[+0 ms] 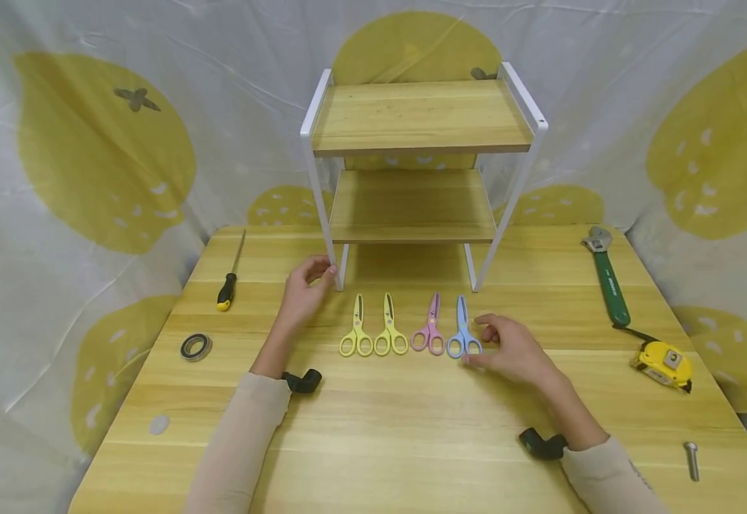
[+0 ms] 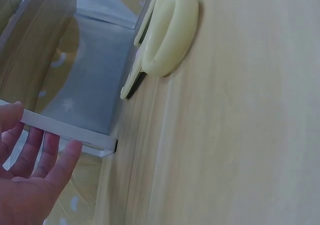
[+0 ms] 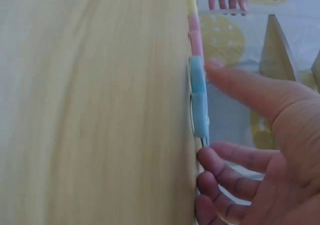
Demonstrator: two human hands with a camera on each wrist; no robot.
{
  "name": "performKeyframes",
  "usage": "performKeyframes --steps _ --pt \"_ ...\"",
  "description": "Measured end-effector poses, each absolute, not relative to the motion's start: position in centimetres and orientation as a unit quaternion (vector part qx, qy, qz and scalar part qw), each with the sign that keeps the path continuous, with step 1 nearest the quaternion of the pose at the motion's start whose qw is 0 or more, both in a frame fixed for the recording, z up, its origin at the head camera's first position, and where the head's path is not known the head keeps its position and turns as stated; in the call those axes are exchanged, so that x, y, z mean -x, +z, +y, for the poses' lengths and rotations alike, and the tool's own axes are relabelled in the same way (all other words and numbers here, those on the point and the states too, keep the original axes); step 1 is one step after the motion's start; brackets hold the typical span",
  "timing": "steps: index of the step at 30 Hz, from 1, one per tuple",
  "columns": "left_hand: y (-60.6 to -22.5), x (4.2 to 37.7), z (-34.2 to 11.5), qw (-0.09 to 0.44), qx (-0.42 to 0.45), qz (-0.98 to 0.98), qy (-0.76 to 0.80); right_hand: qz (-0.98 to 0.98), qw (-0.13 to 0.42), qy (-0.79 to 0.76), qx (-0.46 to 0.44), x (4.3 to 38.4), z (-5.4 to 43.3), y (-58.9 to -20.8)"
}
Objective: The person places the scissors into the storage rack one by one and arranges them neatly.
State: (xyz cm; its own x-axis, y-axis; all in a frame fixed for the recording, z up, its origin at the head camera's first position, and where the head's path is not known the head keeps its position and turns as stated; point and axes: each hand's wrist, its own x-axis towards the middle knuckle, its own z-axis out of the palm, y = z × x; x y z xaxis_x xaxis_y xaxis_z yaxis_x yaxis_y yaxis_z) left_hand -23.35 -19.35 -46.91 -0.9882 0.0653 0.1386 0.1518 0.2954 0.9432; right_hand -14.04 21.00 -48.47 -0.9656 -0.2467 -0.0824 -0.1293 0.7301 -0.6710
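Observation:
A small rack [image 1: 412, 207] with wooden shelves and a white frame stands at the table's back. My left hand [image 1: 306, 289] is at its front left leg, the thumb in front of the white bar and fingertips behind it in the left wrist view. Before the rack lie two yellow scissors [image 1: 388, 328], pink scissors [image 1: 433, 328] and blue scissors [image 1: 463, 332] in a row, blades toward the rack. My right hand [image 1: 515, 350] is spread around the blue scissors' right side. Its thumb is at the blue handle [image 3: 198, 95], with the other fingers apart from the thumb.
On the left lie a screwdriver [image 1: 228, 282], a ring bearing [image 1: 196, 347] and a grey disc [image 1: 159, 425]. To the right are an adjustable wrench [image 1: 610, 285], a yellow tape measure [image 1: 664, 364] and a bolt [image 1: 691, 460]. A lemon-patterned curtain [image 1: 232, 43] hangs around the table.

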Motion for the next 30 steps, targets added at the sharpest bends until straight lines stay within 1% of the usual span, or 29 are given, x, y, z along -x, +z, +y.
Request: performKeyframes --steps 9,15,18,23,30 --pt "-47.5 23.1 -19.4 -0.007 0.032 -0.785 -0.619 0.926 0.080 -0.357 0.097 13.2 20.3 -48.9" --pt "-47.2 23.5 -19.1 0.010 0.037 -0.790 -0.613 0.927 0.055 -0.362 0.083 13.4 20.0 -48.3" --pt "-47.0 23.7 -19.0 0.014 0.039 -0.789 -0.613 0.920 0.060 -0.381 0.068 13.5 19.9 -47.9" --pt "-46.9 23.6 -19.1 0.001 0.038 -0.791 -0.610 0.901 0.072 -0.423 0.059 13.5 20.2 -47.2" --pt "-46.8 23.5 -19.2 -0.015 0.037 -0.776 -0.629 0.884 0.069 -0.458 0.071 13.1 20.7 -45.3"
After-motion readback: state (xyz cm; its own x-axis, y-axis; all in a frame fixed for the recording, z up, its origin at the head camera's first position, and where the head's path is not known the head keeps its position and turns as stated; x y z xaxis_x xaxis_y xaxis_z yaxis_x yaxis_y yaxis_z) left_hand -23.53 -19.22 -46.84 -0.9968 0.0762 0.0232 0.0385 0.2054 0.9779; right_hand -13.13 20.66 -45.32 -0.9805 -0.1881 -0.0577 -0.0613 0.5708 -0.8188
